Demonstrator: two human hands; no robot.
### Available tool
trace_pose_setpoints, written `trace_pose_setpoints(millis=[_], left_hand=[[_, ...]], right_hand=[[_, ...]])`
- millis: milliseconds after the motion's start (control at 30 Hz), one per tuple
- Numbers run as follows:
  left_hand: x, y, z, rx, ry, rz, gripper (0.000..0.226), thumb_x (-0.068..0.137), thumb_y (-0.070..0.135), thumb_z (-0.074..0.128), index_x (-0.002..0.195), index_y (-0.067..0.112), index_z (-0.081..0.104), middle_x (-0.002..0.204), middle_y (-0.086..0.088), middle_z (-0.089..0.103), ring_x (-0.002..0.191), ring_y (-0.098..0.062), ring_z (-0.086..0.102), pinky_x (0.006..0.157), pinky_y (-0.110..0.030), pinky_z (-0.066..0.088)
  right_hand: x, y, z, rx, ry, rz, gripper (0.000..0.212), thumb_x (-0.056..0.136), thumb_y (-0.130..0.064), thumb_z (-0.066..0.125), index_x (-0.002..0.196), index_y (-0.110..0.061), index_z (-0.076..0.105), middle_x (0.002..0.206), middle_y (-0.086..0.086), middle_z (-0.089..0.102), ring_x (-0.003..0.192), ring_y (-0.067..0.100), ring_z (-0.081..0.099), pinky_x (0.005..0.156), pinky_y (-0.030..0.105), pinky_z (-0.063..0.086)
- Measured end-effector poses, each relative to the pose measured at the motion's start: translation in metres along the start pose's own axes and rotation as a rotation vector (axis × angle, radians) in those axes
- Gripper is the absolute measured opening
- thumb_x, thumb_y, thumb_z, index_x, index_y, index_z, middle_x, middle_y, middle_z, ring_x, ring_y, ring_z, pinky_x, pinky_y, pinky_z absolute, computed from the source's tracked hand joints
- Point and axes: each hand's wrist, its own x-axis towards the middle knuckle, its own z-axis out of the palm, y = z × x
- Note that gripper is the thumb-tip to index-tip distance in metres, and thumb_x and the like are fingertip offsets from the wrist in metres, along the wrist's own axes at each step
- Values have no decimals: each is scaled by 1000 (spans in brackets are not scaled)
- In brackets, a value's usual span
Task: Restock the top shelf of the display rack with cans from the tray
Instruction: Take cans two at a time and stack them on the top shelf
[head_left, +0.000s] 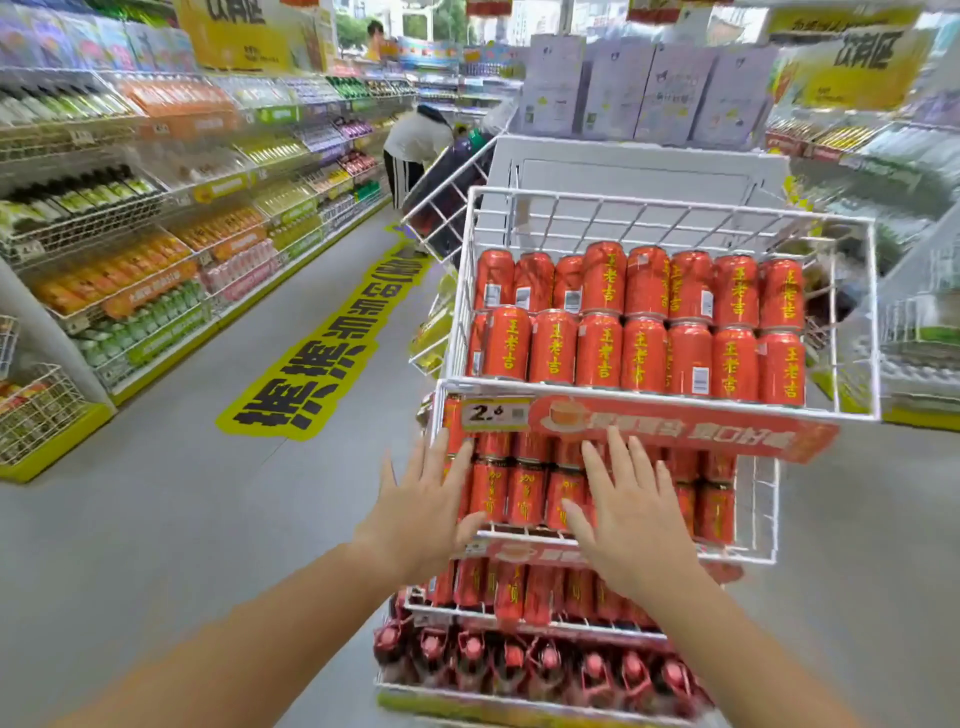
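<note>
Cans (644, 322) – 2 rows on top shelf (670, 218); left hand (421, 509), right hand (631, 514) splayed, empty.

- The top shelf (675, 395) is a wire basket, open on its near side above the low front rail and open from above.
- Cans (644, 322) stacked two high fill its width, leaving room only over the upper row, below the far wire wall's rim.
- The red price strip (675, 426) hangs over the upper front of the second shelf.
- The left hand (421, 514) and right hand (631, 525) hover spread before the second shelf's cans (519, 493).
- Left of the rack the aisle floor (208, 519) lies open; a bent-over person (415, 150) stands far along it.
</note>
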Motion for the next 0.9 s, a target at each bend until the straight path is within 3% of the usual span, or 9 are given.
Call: trace_pose_setpoints(millis=[100, 167, 267, 433, 533, 633, 700, 800, 900], left_hand=[[-22, 2, 39, 43, -109, 23, 96, 80, 69, -6, 161, 17, -5, 169, -16, 0, 155, -39, 6, 117, -66, 18], [-33, 6, 65, 48, -164, 39, 95, 83, 67, 0, 162, 16, 4, 168, -18, 9, 154, -41, 14, 116, -67, 22], [-50, 10, 119, 28, -200, 32, 88, 88, 65, 22, 156, 12, 35, 159, -21, 38, 142, -43, 41, 104, -70, 40], [-61, 5, 218, 41, -246, -5, 89, 88, 66, 7, 162, 16, 10, 168, -16, 16, 152, -39, 22, 115, -64, 25], [-68, 0, 300, 28, -334, -23, 84, 98, 63, 29, 162, 16, 2, 169, -15, 9, 154, -38, 14, 119, -61, 19], [-81, -9, 388, 50, -420, -33, 85, 98, 61, 35, 162, 15, 1, 169, -16, 10, 154, -37, 13, 119, -60, 19], [-90, -13, 443, 53, -497, -25, 84, 95, 61, 34, 161, 11, 16, 165, -19, 25, 150, -39, 27, 115, -63, 29], [-103, -22, 527, 29, -620, -22, 86, 82, 62, 36, 145, 4, 51, 142, -24, 57, 126, -43, 58, 93, -65, 52], [-116, -32, 610, 37, -648, 16, 84, 77, 62, 42, 135, 3, 59, 129, -23, 66, 114, -44, 66, 82, -62, 57]], right_hand=[[-39, -11, 46, -1, -28, -1, 75, 94, -59, 31, 153, -15, 42, 163, 19, 32, 148, 40, 33, 115, 59, 32], [-61, -18, 79, -1, -91, -13, 75, 94, -58, 33, 153, -14, 43, 161, 20, 33, 147, 41, 34, 114, 60, 35], [-87, -24, 132, 24, -184, -15, 74, 92, -55, 35, 150, -11, 47, 159, 22, 38, 143, 42, 40, 110, 61, 39], [-113, -27, 241, 26, -336, -57, 76, 91, -57, 30, 150, -11, 46, 157, 23, 40, 142, 43, 42, 110, 59, 40], [-129, -28, 318, 47, -414, -81, 77, 91, -55, 27, 153, -12, 40, 160, 21, 35, 146, 41, 35, 114, 57, 36], [-147, -31, 400, 77, -482, -87, 74, 93, -53, 29, 152, -11, 42, 159, 21, 37, 146, 41, 36, 115, 56, 37], [-160, -34, 453, 87, -530, -108, 74, 93, -52, 29, 149, -8, 46, 156, 23, 41, 142, 43, 41, 111, 57, 41], [-178, -40, 530, 76, -600, -133, 75, 92, -51, 28, 152, -8, 40, 159, 23, 36, 146, 42, 36, 115, 56, 37], [-200, -44, 609, 65, -649, -140, 78, 91, -53, 21, 151, -8, 42, 157, 23, 39, 144, 42, 39, 113, 55, 39]])
